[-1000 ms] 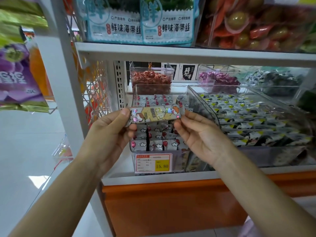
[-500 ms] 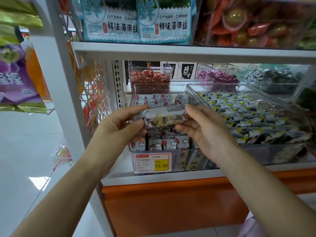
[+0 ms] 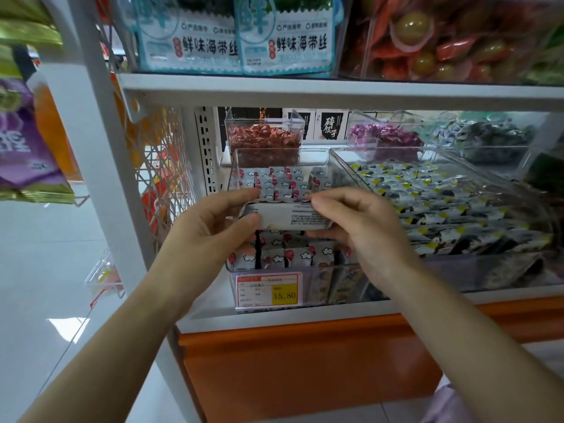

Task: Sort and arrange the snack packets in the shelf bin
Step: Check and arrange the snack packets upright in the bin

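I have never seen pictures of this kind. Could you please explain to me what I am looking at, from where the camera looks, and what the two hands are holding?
There is no machine here, only a person's two bare hands. The camera is worn on the person's head and looks forward and down, so both arms reach away from you. The left hand and the right hand each pinch one end of a single snack packet. Its pale back with small print faces the camera. They hold it over a clear bin on a shop shelf. The bin is filled with small packets that have a red and cloud pattern. A price tag reading 15.80 is on the bin's front. To the right stands a wider bin of dark and yellow packets.
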